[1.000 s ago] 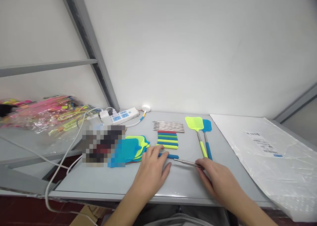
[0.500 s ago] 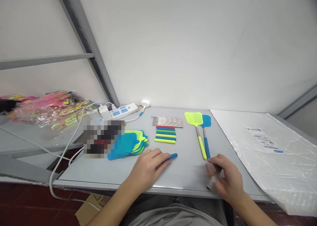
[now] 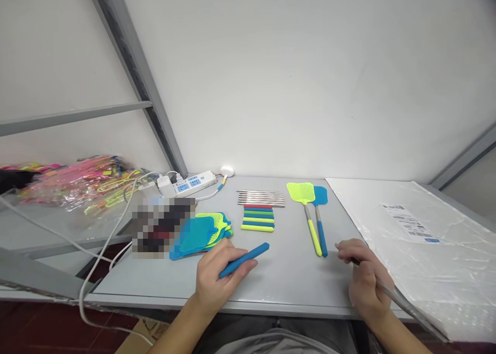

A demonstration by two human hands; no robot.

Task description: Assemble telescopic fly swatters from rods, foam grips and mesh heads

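- Blue handle grip (image 3: 244, 260) sits in the left hand (image 3: 219, 279), slanting up and right, its far end sticking out past the fingers over the table.
- Left fingers curl loosely under and around the grip, not spread; thumb side presses against it.
- Steel rod (image 3: 406, 305) is held in the right hand (image 3: 366, 276), running down and right, out over the edge of the table and above the plastic sheet.
- Right fingers are bent and close together around the rod; exact pinch partly hidden, can't tell which fingertips touch.
- Grey table (image 3: 287, 287) is under both hands.
- Between the hands, farther up: two assembled fly swatters (image 3: 313, 219), one yellow-green, one blue, side by side.
- Left of them: row of coloured grips (image 3: 258, 218), with steel rods (image 3: 260, 198) just behind.
- Stack of swatter heads (image 3: 201, 235) is just above the left hand, partly behind a pixelated patch (image 3: 163, 227).
- Power strip (image 3: 189, 183) at the table's back edge.
- Labelled plastic sheet (image 3: 445, 250) to the right.
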